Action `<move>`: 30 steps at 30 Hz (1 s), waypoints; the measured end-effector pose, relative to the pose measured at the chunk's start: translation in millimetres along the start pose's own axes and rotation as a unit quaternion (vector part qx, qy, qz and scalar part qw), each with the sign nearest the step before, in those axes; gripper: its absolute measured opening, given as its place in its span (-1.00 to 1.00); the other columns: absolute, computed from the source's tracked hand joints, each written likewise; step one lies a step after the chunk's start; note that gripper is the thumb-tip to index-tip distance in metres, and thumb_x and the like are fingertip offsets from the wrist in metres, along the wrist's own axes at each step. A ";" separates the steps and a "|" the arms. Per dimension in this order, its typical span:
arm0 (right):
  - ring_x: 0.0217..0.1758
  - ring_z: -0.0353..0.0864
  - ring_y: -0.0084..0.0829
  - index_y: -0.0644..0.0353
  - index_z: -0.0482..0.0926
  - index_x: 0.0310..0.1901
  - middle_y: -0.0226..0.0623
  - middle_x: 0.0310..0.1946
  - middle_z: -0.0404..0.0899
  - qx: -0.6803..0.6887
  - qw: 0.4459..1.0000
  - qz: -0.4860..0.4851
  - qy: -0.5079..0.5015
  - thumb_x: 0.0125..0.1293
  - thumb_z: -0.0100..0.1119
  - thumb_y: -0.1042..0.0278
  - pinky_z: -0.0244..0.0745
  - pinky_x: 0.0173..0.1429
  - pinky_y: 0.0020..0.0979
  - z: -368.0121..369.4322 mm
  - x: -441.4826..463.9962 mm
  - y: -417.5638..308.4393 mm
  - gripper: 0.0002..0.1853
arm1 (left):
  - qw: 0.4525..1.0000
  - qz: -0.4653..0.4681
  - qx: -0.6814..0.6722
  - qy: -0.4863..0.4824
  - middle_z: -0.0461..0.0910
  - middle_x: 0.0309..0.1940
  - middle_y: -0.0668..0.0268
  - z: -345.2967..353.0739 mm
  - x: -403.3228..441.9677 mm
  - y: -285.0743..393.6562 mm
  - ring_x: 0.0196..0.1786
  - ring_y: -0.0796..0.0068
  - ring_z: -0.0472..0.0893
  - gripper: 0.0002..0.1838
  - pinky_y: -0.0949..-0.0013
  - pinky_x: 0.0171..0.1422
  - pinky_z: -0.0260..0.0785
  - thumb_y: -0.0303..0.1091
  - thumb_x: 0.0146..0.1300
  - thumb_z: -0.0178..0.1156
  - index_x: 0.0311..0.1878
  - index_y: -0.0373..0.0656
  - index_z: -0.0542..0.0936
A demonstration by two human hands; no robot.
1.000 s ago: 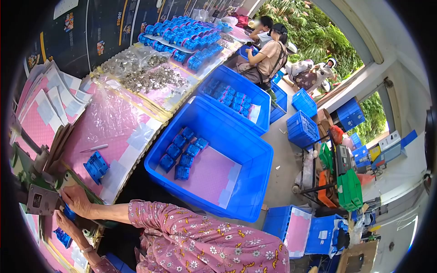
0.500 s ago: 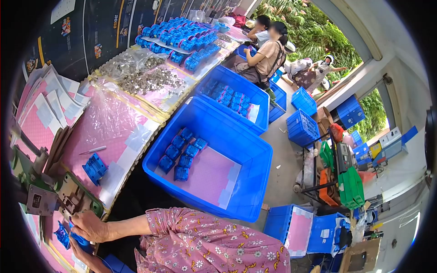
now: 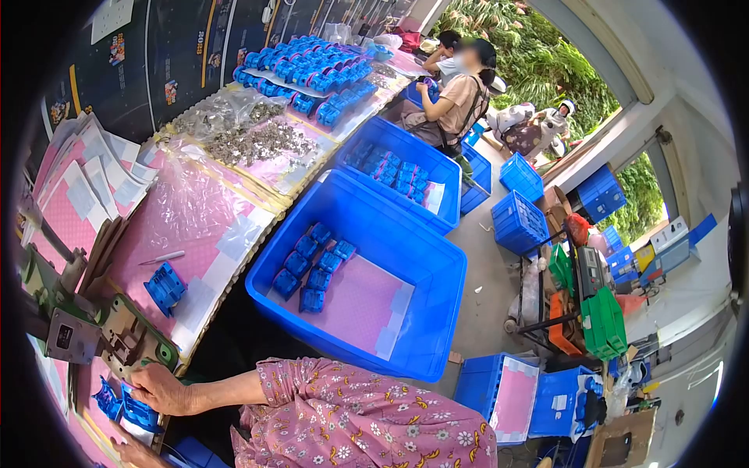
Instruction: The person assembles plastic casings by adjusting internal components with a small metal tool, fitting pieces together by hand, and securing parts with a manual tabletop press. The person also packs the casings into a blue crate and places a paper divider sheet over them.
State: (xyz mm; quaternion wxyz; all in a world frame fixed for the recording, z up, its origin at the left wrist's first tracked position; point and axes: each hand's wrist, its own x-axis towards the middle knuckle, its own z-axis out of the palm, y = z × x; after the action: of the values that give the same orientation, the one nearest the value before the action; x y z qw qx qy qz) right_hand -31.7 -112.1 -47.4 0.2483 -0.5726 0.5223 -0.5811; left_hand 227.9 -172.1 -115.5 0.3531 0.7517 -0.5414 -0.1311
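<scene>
Right hand [image 3: 161,391] against blue plastic part [image 3: 140,415]; left hand [image 3: 137,452] nearby; grip of both hands' fingers [image 3: 143,380] unclear

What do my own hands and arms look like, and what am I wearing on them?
Your right hand and forearm are bare, with no glove. The right sleeve is loose and pinkish-purple, printed with white daisy-like flowers and yellow motifs. Your left hand also looks ungloved, but it's cut off at the picture's edge, so its sleeve can't be seen.
</scene>
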 end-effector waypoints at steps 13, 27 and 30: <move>-0.31 0.52 0.11 0.32 0.44 -0.47 0.05 -0.46 0.51 0.025 0.999 -0.010 0.037 0.17 0.25 0.39 0.35 -0.19 -0.04 -4.6 -9.8 1.9 -0.78 | 0.996 0.051 0.008 -0.075 0.60 -0.42 0.12 35.4 68.8 -51.0 -0.32 0.14 0.56 -0.40 0.15 -0.10 0.40 0.14 0.42 0.09 -0.10 -0.37 0.61; -0.45 0.29 -0.36 0.32 0.37 -0.44 -0.16 -0.59 0.30 0.165 0.985 0.053 0.018 0.30 0.28 0.27 0.25 -0.29 -0.26 -17.7 -5.0 -37.7 -0.65 | 0.898 -0.079 -0.406 -0.151 0.51 0.06 0.16 4.9 -14.6 5.2 0.06 0.34 0.53 -0.56 0.24 0.15 0.45 -0.08 0.46 0.05 0.13 -0.30 0.50; -0.45 0.29 -0.35 0.31 0.38 -0.44 -0.18 -0.59 0.33 0.149 0.988 0.032 0.028 0.30 0.29 0.26 0.25 -0.29 -0.28 -13.8 -11.8 -38.8 -0.66 | 0.871 -0.115 -0.454 -0.149 0.51 0.09 0.15 -0.5 -32.9 22.3 0.09 0.32 0.54 -0.53 0.21 0.18 0.46 -0.06 0.47 0.05 0.17 -0.30 0.48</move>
State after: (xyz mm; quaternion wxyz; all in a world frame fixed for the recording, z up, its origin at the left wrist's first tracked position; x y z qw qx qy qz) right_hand -29.9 -84.3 -14.8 0.3350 -0.4958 0.4545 -0.6598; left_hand 199.5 -145.7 -106.2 0.5528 0.5372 -0.3779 -0.5129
